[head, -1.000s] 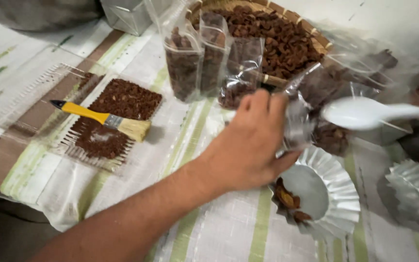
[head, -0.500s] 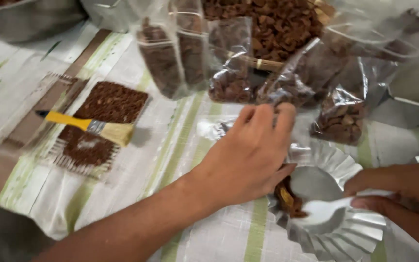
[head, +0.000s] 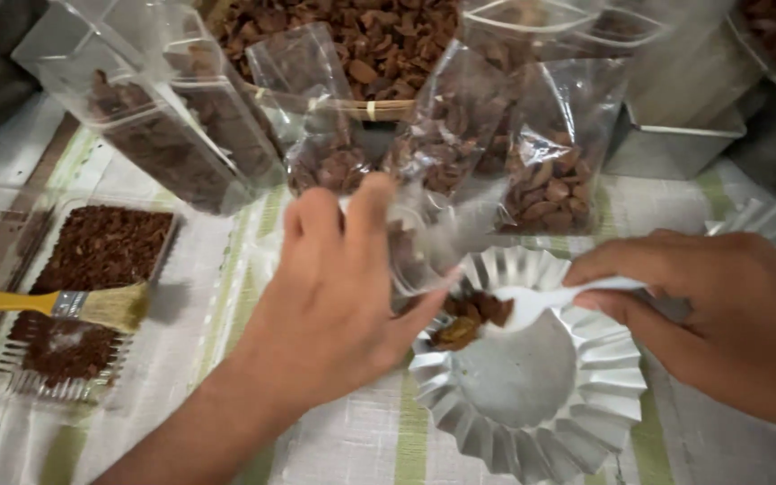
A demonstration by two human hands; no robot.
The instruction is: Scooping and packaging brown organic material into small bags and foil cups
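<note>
white spoon [head: 541, 301] in right hand [head: 720, 314] grip over fluted dish [head: 532, 404].

Silver fluted dish [head: 532, 395]; white spoon [head: 532, 301]; yellow-handled brush [head: 56, 304]; green-striped cloth [head: 361, 449].

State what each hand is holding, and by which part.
Right hand grips a white spoon by its handle. Left hand pinches a clear plastic bag near its opening.

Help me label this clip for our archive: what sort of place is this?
Probably a small food-packing table: clear bags of brown pieces, a basket heaped with them, and a fluted metal dish on a striped cloth.
</note>
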